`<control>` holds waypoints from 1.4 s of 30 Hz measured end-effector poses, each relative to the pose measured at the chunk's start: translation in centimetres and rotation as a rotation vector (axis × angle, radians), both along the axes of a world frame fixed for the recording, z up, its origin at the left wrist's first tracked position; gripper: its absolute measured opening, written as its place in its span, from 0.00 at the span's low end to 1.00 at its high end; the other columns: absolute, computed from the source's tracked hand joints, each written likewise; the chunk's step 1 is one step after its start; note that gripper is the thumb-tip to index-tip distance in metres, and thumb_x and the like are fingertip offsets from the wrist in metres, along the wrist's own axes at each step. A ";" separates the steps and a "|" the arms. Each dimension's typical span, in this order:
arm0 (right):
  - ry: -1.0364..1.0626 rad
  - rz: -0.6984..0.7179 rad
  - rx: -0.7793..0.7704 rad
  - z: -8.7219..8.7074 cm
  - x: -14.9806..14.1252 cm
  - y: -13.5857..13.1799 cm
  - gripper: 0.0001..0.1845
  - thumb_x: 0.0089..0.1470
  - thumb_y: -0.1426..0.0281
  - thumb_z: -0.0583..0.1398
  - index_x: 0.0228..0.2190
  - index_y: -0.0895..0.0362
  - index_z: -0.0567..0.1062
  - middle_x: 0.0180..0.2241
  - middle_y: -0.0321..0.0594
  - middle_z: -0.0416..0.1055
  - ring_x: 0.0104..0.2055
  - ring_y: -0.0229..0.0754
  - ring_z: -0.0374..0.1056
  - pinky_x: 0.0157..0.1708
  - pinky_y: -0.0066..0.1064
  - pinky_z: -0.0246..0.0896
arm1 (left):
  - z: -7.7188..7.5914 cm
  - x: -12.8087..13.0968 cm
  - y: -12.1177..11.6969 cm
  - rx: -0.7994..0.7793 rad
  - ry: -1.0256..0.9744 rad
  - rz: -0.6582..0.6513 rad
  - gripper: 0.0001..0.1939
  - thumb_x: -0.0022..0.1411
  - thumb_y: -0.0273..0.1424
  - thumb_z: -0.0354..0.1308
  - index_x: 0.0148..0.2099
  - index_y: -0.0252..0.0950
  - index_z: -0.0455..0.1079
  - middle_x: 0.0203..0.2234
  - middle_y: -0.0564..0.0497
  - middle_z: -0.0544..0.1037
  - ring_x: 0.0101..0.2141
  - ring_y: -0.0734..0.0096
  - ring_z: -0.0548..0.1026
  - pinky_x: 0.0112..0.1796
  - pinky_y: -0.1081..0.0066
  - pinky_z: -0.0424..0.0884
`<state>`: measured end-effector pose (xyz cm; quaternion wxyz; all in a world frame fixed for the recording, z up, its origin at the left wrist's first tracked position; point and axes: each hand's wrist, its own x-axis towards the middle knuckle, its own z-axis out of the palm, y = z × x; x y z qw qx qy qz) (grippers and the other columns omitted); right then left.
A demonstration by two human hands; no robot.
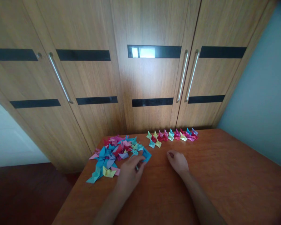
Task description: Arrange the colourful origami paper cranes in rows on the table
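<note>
My left hand (pixel 130 171) pinches a blue origami piece (pixel 146 154) between thumb and fingertips, just right of a heap of folded paper. This origami heap (pixel 112 153) mixes blue, pink, red, purple and pale green pieces. A yellow boat-shaped piece (pixel 109 172) lies at its near edge. My right hand (pixel 178 162) rests on the table with its fingers curled closed, and nothing shows in it. Beyond it, a row of small pointed origami pieces (pixel 170 135) stands along the table's back, with a few in a second row at the left.
The brown wooden table (pixel 220 175) reaches back to a wooden wardrobe (pixel 152 78) with black strips and metal handles. A pale blue wall (pixel 262 103) borders the right side. Dark floor (pixel 25 190) shows beyond the table's left edge.
</note>
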<state>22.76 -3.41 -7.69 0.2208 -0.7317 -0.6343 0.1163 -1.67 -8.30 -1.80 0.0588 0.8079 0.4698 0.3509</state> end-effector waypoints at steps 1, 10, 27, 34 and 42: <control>-0.003 -0.016 -0.004 -0.1 0.3 0.1 0.12 0.57 0.64 0.52 0.33 0.51 0.75 0.30 0.36 0.74 0.32 0.38 0.68 0.27 0.25 0.49 | 0.3 1.7 1.3 -0.025 0.032 -0.026 0.07 0.61 0.30 0.52 0.40 0.39 0.70 0.31 0.52 0.77 0.30 0.72 0.74 0.35 0.74 0.70; -0.071 -0.051 -0.055 0.0 0.6 0.2 0.13 0.57 0.64 0.50 0.35 0.49 0.75 0.33 0.37 0.75 0.36 0.40 0.69 0.28 0.26 0.50 | -0.8 11.8 9.9 -0.167 0.418 -0.116 0.09 0.63 0.31 0.50 0.38 0.37 0.71 0.37 0.48 0.77 0.39 0.65 0.74 0.40 0.70 0.68; -0.048 -0.044 -0.064 0.1 0.7 0.5 0.13 0.57 0.63 0.51 0.36 0.49 0.75 0.33 0.37 0.75 0.37 0.41 0.69 0.28 0.26 0.51 | -2.1 14.2 12.5 -0.174 0.556 -0.050 0.13 0.65 0.31 0.46 0.43 0.32 0.70 0.39 0.40 0.74 0.40 0.57 0.74 0.39 0.61 0.70; -0.047 -0.044 -0.060 -0.1 0.7 0.6 0.13 0.57 0.64 0.51 0.36 0.48 0.75 0.32 0.35 0.75 0.36 0.40 0.69 0.28 0.26 0.51 | -1.7 14.2 12.3 -0.186 0.555 -0.036 0.12 0.64 0.33 0.48 0.43 0.33 0.70 0.40 0.41 0.74 0.41 0.58 0.74 0.39 0.62 0.70; -0.039 -0.043 -0.053 -0.1 0.7 0.7 0.13 0.56 0.63 0.51 0.36 0.47 0.75 0.32 0.36 0.75 0.36 0.40 0.69 0.28 0.26 0.51 | -0.8 12.9 10.1 -0.165 0.490 0.004 0.14 0.65 0.37 0.47 0.46 0.37 0.69 0.45 0.44 0.71 0.44 0.61 0.72 0.41 0.65 0.69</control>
